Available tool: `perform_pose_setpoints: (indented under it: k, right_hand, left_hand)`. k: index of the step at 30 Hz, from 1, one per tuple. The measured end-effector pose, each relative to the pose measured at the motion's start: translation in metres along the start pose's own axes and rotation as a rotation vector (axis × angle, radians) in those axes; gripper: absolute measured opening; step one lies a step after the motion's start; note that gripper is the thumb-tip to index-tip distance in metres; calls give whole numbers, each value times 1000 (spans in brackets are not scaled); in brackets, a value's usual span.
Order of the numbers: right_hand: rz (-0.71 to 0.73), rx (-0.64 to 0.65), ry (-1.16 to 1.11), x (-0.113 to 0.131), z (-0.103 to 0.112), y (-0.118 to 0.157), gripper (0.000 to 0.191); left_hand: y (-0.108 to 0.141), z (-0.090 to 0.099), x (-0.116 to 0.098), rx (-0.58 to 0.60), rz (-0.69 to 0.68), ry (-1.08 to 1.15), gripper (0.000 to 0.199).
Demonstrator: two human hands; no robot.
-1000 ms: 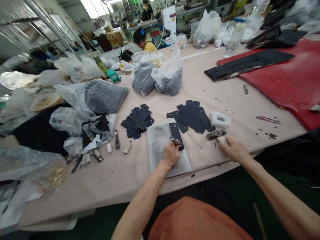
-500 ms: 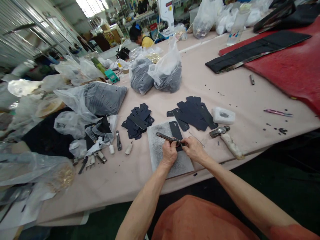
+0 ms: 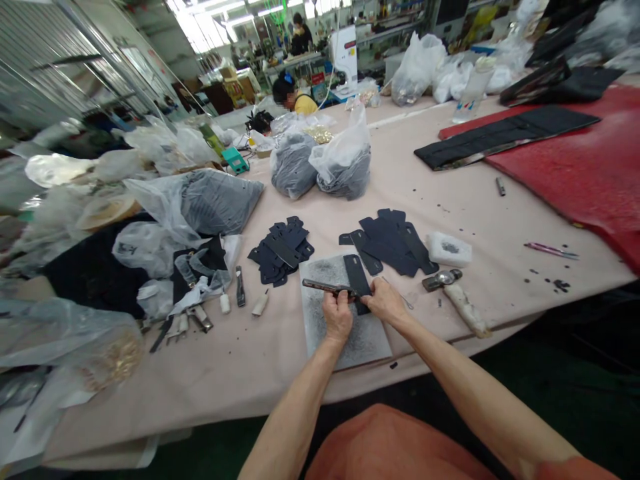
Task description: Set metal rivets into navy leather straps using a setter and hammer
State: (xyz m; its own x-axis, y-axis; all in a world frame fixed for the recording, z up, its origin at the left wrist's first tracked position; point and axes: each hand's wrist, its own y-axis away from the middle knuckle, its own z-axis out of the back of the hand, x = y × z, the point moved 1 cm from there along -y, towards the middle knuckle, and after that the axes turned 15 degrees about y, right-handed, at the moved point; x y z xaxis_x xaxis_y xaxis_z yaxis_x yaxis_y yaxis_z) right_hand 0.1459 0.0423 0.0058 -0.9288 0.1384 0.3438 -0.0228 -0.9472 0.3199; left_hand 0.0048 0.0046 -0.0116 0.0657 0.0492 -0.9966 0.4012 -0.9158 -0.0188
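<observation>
The pale pink worktop (image 3: 200, 380) is crowded at its left end with clear plastic bags (image 3: 160, 257), one holding dark pieces, and a bag of gold-coloured fittings (image 3: 117, 357) sits near the front edge. Beside them lie small hand tools (image 3: 239, 287) and two white-tipped tool handles (image 3: 260, 305). Further right is a loose pile of navy leather pieces (image 3: 280, 252), with two bags of similar dark pieces (image 3: 294, 165) behind it towards the far edge, and a person in a yellow top (image 3: 305, 105) sits beyond them.

At the front edge lies a grey speckled mat (image 3: 350, 330). On it is a narrow navy leather strip (image 3: 356, 273), with both hands over its lower end. The left hand (image 3: 337, 317) is closed around a slim steel tool (image 3: 325, 287), whose tip reaches the strip. The right hand (image 3: 385, 300) curls in at that tip, but whether it grips the tool or only presses the strip, I cannot tell.

Just right of the mat are a second pile of navy pieces (image 3: 390, 243), a white block (image 3: 449, 249) and a tape-wrapped hammer (image 3: 443, 281). A red mat (image 3: 565, 173) carrying long black strips (image 3: 505, 137) covers the far right corner.
</observation>
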Motion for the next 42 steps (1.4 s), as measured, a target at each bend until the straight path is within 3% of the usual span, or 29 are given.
perform_pose_setpoints:
  k: [4,14,19,25,42]
  right_hand:
    - [-13,-8,-139,-6,-3,-9,11]
    - [73,10,-562,-24,7,8,16]
    - [105,30,-808,-40,13,13,28]
    - [160,192,-1115,-49,10,9,38]
    - [70,319,-846,-51,-3,-12,20]
  left_hand:
    - [-3,-1,3,-53,12,83,18]
    - [-8,-1,4,-13,-15,-1,20]
    - [-9,-2,3,30,-19,-27,20]
    - [-9,-4,4,43,16,-36,21]
    - [-3,-11,-8,-3,66,-56,20]
